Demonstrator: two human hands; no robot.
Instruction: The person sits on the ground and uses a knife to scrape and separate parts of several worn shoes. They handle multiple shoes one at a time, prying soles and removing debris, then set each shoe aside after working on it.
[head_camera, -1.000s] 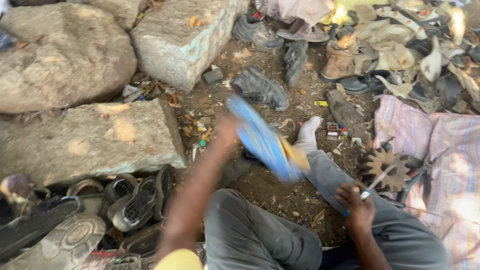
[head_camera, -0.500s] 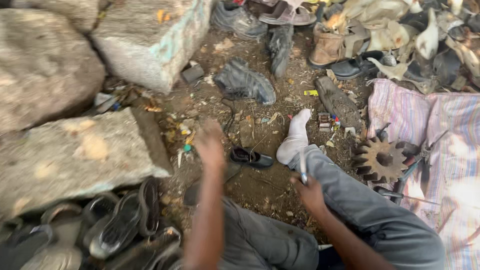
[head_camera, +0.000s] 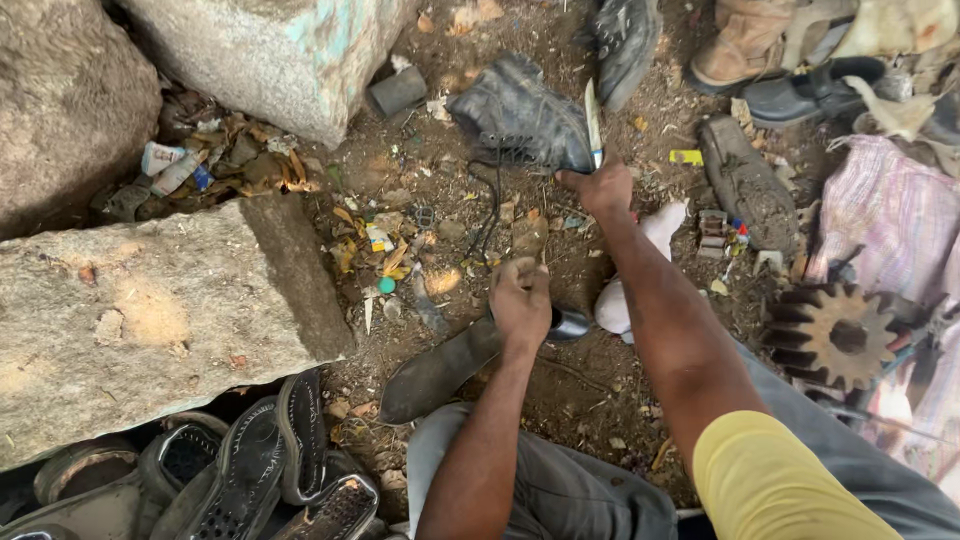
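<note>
Dirt ground (head_camera: 560, 400) littered with scraps, big stone blocks on the left (head_camera: 150, 310), a pile of sandals (head_camera: 250, 480) bottom left, a rusty gear wheel (head_camera: 830, 335) on striped cloth at right. Head view only. Change from half a second back: the left hand was lifted open above the small dark shoe lying on the ground; now the left hand (head_camera: 520, 300) is down and closed over a dark flat shoe sole (head_camera: 440, 370), pressing it at its upper end beside a small shiny black heel piece (head_camera: 570, 323). The right hand then sat low near the knee with a thin tool; now the right hand (head_camera: 600, 188) is stretched forward, gripped around a knife (head_camera: 593, 122), blade pointing up and away. So the sole looks pinned and the blade is out. Hands well apart: the knife hand sits farther out, touching or just beside the worn black lace-up shoe (head_camera: 520, 120); cannot tell if the blade contacts it. Sole lies between the left hand and the person's grey trouser leg (head_camera: 560, 490), near the sock-covered foot (head_camera: 640, 270).
</note>
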